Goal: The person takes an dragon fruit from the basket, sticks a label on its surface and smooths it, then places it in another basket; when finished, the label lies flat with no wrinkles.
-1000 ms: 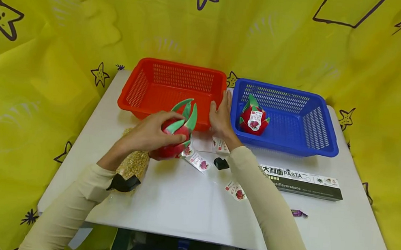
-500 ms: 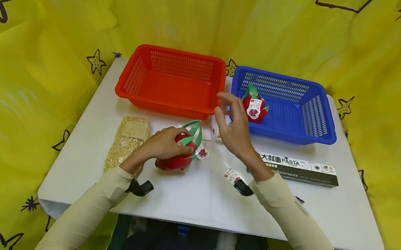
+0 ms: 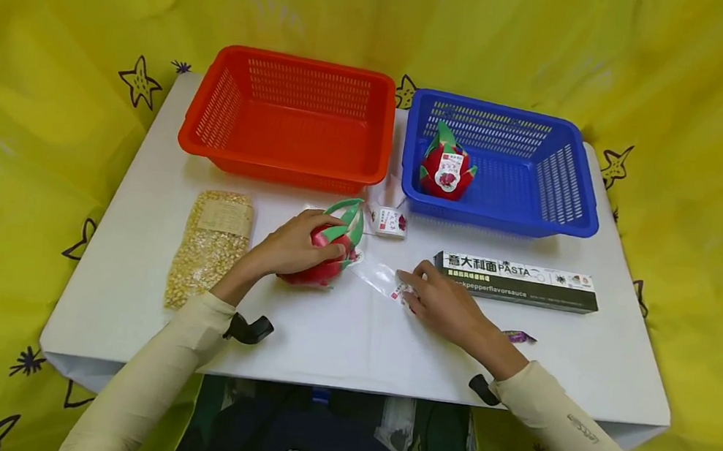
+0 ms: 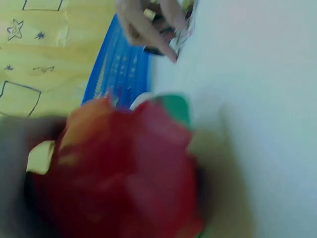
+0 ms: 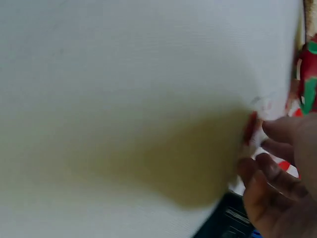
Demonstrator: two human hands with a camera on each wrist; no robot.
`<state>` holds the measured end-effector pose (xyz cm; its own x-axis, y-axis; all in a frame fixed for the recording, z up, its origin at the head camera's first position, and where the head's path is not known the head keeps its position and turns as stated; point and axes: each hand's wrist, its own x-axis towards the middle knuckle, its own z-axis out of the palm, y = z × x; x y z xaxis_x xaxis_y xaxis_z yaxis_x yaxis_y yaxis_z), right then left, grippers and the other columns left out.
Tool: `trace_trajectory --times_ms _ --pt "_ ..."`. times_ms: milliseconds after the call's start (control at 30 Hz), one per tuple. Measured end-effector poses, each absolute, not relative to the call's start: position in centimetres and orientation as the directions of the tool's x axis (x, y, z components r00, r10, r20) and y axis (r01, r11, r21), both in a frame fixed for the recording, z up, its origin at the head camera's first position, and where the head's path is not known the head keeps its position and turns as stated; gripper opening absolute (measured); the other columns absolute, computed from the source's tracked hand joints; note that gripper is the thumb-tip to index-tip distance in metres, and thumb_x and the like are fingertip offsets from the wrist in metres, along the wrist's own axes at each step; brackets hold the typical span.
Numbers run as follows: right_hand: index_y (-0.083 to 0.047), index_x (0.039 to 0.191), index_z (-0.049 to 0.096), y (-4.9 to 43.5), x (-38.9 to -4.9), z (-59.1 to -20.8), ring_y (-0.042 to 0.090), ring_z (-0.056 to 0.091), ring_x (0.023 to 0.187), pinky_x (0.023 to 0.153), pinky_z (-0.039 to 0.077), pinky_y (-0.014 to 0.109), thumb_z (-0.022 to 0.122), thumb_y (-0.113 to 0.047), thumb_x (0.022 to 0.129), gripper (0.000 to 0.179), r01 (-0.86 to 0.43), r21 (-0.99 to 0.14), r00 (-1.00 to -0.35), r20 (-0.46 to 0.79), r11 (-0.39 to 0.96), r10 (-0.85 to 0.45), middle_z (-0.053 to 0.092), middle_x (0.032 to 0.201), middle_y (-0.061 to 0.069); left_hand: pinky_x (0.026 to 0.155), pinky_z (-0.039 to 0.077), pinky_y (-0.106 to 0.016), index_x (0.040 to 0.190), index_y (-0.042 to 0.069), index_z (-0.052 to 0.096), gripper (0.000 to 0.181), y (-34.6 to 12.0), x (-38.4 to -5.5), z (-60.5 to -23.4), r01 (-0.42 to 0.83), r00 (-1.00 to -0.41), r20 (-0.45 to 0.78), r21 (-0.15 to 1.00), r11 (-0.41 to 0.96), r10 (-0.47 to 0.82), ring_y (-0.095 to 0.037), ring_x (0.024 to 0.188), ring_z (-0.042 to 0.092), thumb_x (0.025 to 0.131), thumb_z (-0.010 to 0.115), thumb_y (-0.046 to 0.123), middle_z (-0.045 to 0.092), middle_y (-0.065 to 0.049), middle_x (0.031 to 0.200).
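My left hand [image 3: 296,244] grips a red dragon fruit [image 3: 315,273] with green leaf tips, held over the table in front of the red basket. In the left wrist view the dragon fruit [image 4: 129,173] fills the lower middle, blurred. To the right, the fingers of my right hand [image 3: 448,307] pinch the end of a clear plastic strip [image 3: 379,275] that bears a small printed label. The strip stretches toward the dragon fruit; whether it is joined to it I cannot tell. The right wrist view has the right hand [image 5: 282,183] at its right edge, its fingertips on the label.
Behind stand a red basket [image 3: 280,176] and a blue basket [image 3: 501,218], the blue one holding another labelled dragon fruit [image 3: 446,172]. A bag of corn kernels [image 3: 209,254] lies left, a pasta box [image 3: 517,282] right. Also there: a purple-wrapped sweet [image 3: 518,337] and a label [image 3: 390,222].
My right hand has left the red basket's edge and come down to the strip's right end. The left hand has brought the dragon fruit away from the basket. The head view has tilted down.
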<state>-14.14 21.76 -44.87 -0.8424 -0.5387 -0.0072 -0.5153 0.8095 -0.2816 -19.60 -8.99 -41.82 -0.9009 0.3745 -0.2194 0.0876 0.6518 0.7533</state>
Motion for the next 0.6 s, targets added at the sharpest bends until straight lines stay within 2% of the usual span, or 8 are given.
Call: trace_trajectory --times_ms 133,233,333,433,500,600 --pt "-0.005 0.117 0.078 21.3 -14.3 -45.9 0.020 0.066 0.070 0.056 0.054 0.035 0.075 -0.015 0.099 0.020 -0.547 -0.220 -0.837 0.122 0.808 -0.533 0.066 0.102 0.010 0.115 0.042 -0.058 0.145 0.010 0.063 0.055 -8.3 -19.5 -42.5 0.031 -0.948 -0.164 0.805 0.592 0.272 -0.036 0.140 0.051 0.100 0.065 0.041 0.055 -0.016 0.152" --pt "-0.006 0.104 0.076 20.9 -14.2 -46.4 0.021 0.067 0.067 0.053 0.054 0.035 0.074 -0.014 0.100 0.009 -0.563 -0.185 -0.825 0.188 0.805 -0.534 0.067 0.100 0.008 0.118 0.036 -0.060 0.141 0.007 0.066 0.053 -7.6 -19.5 -42.8 0.024 -0.975 -0.112 0.808 0.589 0.193 -0.038 0.140 0.051 0.100 0.063 0.041 0.054 -0.017 0.153" --pt "-0.007 0.102 0.073 20.6 -14.0 -46.6 0.020 0.066 0.065 0.049 0.050 0.033 0.072 -0.013 0.100 0.006 -0.555 -0.177 -0.828 0.211 0.813 -0.520 0.068 0.102 0.007 0.119 0.031 -0.064 0.141 0.011 0.066 0.049 -7.1 -19.5 -43.2 0.021 -0.990 -0.063 0.817 0.576 0.125 -0.038 0.144 0.047 0.100 0.063 0.039 0.050 -0.014 0.159" --pt "-0.006 0.106 0.068 20.6 -13.7 -45.9 0.016 0.057 0.058 0.046 0.043 0.030 0.070 -0.009 0.101 0.007 -0.507 -0.261 -0.859 0.230 0.822 -0.457 0.070 0.100 0.008 0.117 0.030 -0.068 0.143 0.017 0.065 0.045 -6.9 -19.6 -43.6 0.034 -0.995 -0.023 0.847 0.530 0.102 -0.036 0.150 0.041 0.101 0.063 0.035 0.043 -0.009 0.165" --pt "-0.005 0.108 0.065 20.7 -13.5 -45.0 0.012 0.050 0.056 0.046 0.039 0.028 0.069 -0.007 0.101 0.009 -0.467 -0.345 -0.881 0.268 0.814 -0.391 0.068 0.088 0.007 0.116 0.030 -0.070 0.138 0.020 0.068 0.039 -6.9 -19.8 -43.9 0.044 -0.994 -0.011 0.868 0.495 0.108 -0.036 0.152 0.037 0.102 0.064 0.032 0.041 -0.006 0.167" --pt "-0.003 0.110 0.065 21.1 -13.5 -43.3 0.007 0.042 0.054 0.047 0.034 0.027 0.069 -0.004 0.100 0.011 -0.430 -0.465 -0.887 0.379 0.774 -0.265 0.059 0.069 0.004 0.114 0.028 -0.073 0.125 0.019 0.076 0.027 -7.1 -20.0 -43.8 0.041 -0.992 -0.019 0.884 0.467 0.123 -0.038 0.153 0.032 0.104 0.063 0.030 0.040 -0.003 0.169"
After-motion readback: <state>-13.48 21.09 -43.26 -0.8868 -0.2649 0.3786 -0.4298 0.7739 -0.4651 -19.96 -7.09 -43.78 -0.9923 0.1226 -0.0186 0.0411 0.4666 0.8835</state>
